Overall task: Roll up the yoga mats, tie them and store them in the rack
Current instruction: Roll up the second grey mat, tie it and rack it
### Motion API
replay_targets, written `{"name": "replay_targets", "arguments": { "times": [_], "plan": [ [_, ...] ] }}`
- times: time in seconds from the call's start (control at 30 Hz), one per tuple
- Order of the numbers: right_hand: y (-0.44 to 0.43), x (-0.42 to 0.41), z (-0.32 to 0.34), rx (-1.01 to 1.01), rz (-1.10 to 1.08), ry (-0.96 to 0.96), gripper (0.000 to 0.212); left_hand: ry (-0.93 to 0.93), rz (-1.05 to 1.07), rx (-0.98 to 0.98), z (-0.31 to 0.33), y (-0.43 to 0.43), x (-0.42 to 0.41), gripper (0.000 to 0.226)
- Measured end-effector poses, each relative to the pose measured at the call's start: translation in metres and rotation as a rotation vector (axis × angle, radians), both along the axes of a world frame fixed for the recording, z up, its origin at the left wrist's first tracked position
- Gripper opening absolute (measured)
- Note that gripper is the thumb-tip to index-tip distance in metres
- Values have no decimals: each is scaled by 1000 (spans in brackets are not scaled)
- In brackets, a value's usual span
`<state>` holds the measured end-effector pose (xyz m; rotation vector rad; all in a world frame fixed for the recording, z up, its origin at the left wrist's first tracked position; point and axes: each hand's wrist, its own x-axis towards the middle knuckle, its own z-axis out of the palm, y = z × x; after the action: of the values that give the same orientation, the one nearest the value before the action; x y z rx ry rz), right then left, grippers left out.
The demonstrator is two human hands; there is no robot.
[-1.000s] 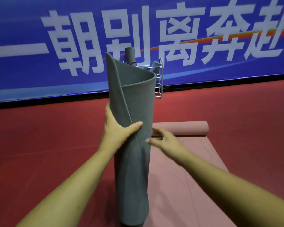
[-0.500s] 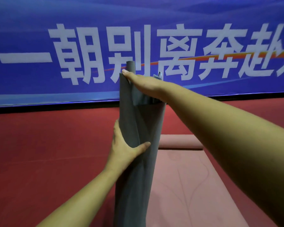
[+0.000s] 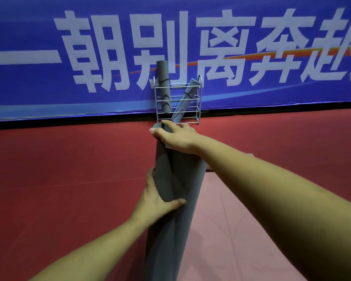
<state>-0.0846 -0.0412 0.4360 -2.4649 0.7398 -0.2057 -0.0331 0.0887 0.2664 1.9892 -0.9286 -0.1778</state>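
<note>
In front of the rack, on its near side and well short of it, the grey mat stands on end as a loose roll, leaning slightly to the left at the top. Its top end reaches the level of the rack's lowest rail in my view. The outer flap of the roll runs in a slanting line down its front. My two hands are apart, both on this mat. My left hand grips the roll about halfway up, thumb laid across the front and fingers wrapped round the left side. My right hand caps the top end, nearer the rack, with thumb and fingers hooked over the rim. The rack itself is a wire frame standing on the red floor against the foot of the blue banner. Inside the rack, the upright rolled mat stands at the left and rises above the top rail. The leaning rolled mat slants from the bottom centre to the upper right. Both are grey with dark bands round them. Nearer than the rack and to its right, the pink mat lies flat on the floor, just beside the grey roll and partly covered by my right forearm.
</note>
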Motion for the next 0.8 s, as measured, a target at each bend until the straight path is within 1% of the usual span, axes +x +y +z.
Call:
{"name": "replay_targets", "arguments": {
  "times": [0.1,0.23,0.37,0.43,0.57,0.63,0.67,0.73,0.8],
  "plan": [
    [-8,-7,4,-11,10,14,78,-15,4,-23,-2,-2,-6,125],
    [-21,-13,2,41,31,-43,69,-10,-21,-47,-6,-3,-6,124],
    [-22,-12,-32,-54,55,-19,86,1,-43,27,-21,0,-6,120],
    [-25,-15,-45,-73,55,-3,89,17,-50,55,-30,-1,-6,121],
    [-35,-25,-51,-74,29,19,94,60,-85,51,-33,-11,-10,114],
    [-38,-32,-55,-66,16,14,94,39,-114,58,-24,-17,-7,120],
    [-38,-36,-57,-64,20,18,92,27,-128,44,-15,-21,-6,128],
    [-35,-42,-62,-77,55,45,85,2,-164,-42,1,-28,-6,144],
    [-29,-42,-65,-114,84,72,81,-24,-196,-149,12,-33,-10,143]
  ]
}}
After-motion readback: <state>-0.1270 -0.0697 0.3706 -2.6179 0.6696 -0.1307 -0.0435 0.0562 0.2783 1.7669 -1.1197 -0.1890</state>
